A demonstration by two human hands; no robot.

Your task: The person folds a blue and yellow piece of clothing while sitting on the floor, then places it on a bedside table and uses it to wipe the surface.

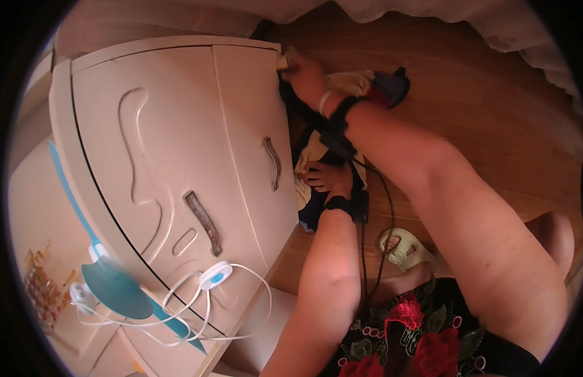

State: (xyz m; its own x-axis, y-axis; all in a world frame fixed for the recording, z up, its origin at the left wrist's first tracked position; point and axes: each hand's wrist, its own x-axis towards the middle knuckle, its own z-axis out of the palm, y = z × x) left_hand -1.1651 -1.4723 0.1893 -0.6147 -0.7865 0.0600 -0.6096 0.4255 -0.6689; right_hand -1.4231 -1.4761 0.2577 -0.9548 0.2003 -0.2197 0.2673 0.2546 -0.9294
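My left hand (328, 176) lies with fingers spread on a crumpled cream and dark cloth (310, 153) on the floor, close against the side of a white cabinet (244, 155). Farther off, my right hand (306, 77) is at the cabinet's far corner, blurred. At its fingertips is a small pale yellow piece (283, 62), and the fingers look closed on it; what it is cannot be made out. Cream, red and dark blue fabric (388, 87) spreads over the floor beyond the right wrist. My right forearm hides part of the cloth.
The cabinet front has two curved metal handles, one on the drawer (272, 162) and one on the door (202, 224). A white cable with a switch (215, 275) and a blue lamp-like thing (117, 292) are at lower left. Black cords (390, 202) trail from wrist straps. A curtain (499, 23) hangs behind.
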